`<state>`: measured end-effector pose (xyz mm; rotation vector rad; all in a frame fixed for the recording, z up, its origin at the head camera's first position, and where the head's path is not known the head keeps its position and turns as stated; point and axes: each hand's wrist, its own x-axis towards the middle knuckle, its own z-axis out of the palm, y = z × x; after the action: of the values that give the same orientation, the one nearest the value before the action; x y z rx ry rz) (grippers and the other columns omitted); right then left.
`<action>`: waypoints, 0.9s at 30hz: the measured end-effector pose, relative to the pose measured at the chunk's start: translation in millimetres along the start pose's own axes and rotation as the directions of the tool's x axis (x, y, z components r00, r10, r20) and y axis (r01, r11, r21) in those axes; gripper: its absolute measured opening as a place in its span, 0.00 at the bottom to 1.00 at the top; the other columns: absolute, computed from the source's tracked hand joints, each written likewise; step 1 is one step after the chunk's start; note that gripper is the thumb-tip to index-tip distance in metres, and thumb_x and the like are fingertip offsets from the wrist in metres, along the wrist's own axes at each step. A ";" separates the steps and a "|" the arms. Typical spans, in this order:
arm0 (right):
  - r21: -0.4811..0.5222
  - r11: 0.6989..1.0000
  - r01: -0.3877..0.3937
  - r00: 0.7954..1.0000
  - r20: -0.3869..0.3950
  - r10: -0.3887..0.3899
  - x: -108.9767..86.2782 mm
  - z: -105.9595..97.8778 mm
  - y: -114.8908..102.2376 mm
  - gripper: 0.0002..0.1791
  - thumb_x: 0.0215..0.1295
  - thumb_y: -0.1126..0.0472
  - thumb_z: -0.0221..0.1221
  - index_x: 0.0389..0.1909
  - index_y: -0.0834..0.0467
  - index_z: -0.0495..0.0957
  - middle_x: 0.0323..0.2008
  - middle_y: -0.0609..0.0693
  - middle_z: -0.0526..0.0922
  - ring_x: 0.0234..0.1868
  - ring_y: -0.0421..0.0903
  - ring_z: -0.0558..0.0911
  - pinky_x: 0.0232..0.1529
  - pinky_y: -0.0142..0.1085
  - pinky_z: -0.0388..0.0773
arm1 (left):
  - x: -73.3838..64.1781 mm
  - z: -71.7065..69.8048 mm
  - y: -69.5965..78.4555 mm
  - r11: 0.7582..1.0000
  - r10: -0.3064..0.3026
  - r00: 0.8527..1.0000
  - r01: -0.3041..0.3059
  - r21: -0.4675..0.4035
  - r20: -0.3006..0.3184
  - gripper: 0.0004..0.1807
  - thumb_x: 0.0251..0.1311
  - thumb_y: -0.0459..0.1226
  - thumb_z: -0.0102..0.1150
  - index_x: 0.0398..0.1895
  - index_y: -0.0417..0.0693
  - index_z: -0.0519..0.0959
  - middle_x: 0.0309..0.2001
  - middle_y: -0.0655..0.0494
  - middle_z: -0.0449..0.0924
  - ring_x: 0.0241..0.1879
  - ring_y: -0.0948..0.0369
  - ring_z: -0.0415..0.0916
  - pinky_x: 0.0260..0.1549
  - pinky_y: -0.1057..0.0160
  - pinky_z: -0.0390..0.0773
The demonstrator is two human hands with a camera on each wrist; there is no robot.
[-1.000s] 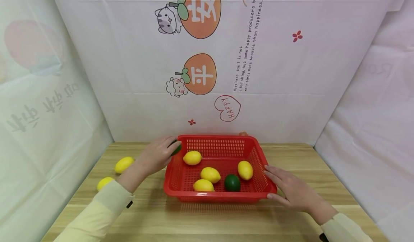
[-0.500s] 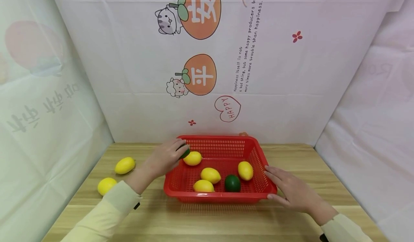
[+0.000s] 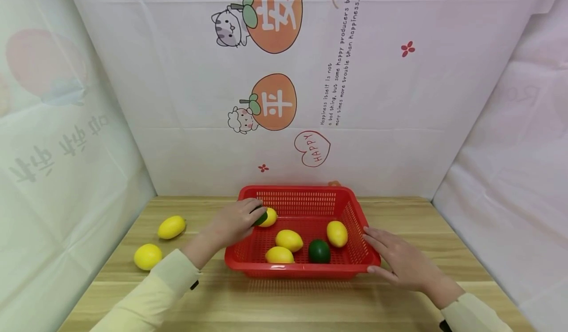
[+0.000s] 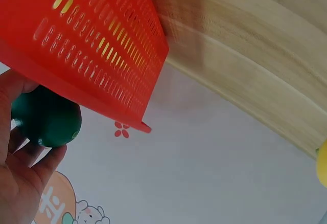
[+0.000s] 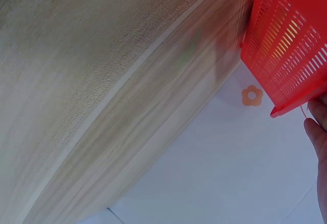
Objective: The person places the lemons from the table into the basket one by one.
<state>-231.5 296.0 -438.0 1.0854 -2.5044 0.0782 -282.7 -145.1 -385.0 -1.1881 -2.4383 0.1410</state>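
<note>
My left hand point(image 3: 232, 221) holds a smooth dark green fruit point(image 4: 48, 116) over the left side of a red plastic basket point(image 3: 301, 268). In the left wrist view its fingers curl round the fruit, beside the basket's rim. Most of that fruit is hidden by the hand in the head view. Inside the basket lie several yellow lemons point(image 3: 288, 241) and another dark green fruit point(image 3: 319, 251). With fairly straight fingers, my right hand point(image 3: 397, 260) touches the basket's right rim, its thumb near the front corner.
Two more lemons, one farther back point(image 3: 171, 227) and one nearer point(image 3: 148, 257), lie on the wooden table point(image 3: 213, 302) left of the basket. Printed white cloth point(image 3: 377, 125) closes off the back and both sides.
My left hand has moved right with the dark green fruit, from the basket's left rim to over its inside. My right hand and the basket have stayed in place.
</note>
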 end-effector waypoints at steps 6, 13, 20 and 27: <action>-0.003 1.000 0.013 1.000 -0.007 -0.013 -0.1 1.1 0.8 0.38 0.61 0.39 0.62 0.62 0.63 0.73 0.64 0.59 0.71 0.61 0.56 0.73 0.54 0.52 0.76 | 2.6 1.2 3.9 0.999 -0.019 0.999 0.020 -0.033 0.051 0.32 0.50 0.39 0.75 0.60 0.44 0.75 0.57 0.45 0.75 0.55 0.52 0.74 0.52 0.56 0.78; 0.003 1.000 0.014 1.000 -0.010 -0.014 -0.7 1.6 0.7 0.37 0.61 0.40 0.62 0.61 0.64 0.73 0.64 0.59 0.72 0.61 0.57 0.73 0.54 0.52 0.76 | 6.3 5.7 6.9 0.999 -0.020 0.995 0.024 -0.040 0.096 0.31 0.51 0.39 0.74 0.60 0.45 0.75 0.58 0.46 0.75 0.56 0.53 0.74 0.53 0.57 0.77; -0.002 1.000 0.010 1.000 -0.014 -0.010 -0.3 -1.5 -1.2 0.37 0.61 0.39 0.61 0.60 0.64 0.74 0.63 0.59 0.73 0.59 0.57 0.74 0.52 0.53 0.77 | 10.2 9.4 9.0 0.998 0.017 0.998 -0.013 -0.060 0.067 0.29 0.50 0.40 0.74 0.56 0.46 0.76 0.53 0.50 0.76 0.50 0.56 0.75 0.49 0.61 0.79; 0.010 1.000 0.013 1.000 -0.013 -0.012 0.3 -0.9 -0.7 0.37 0.61 0.40 0.62 0.61 0.64 0.74 0.63 0.59 0.72 0.60 0.57 0.74 0.53 0.53 0.77 | 12.3 13.3 11.6 0.998 0.014 0.995 -0.008 -0.062 0.094 0.28 0.52 0.40 0.74 0.57 0.47 0.76 0.54 0.49 0.77 0.51 0.56 0.75 0.50 0.60 0.79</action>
<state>-230.8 295.5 -437.1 1.1011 -2.4883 0.0942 -286.5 -127.0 -396.1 -1.2482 -2.5349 0.1287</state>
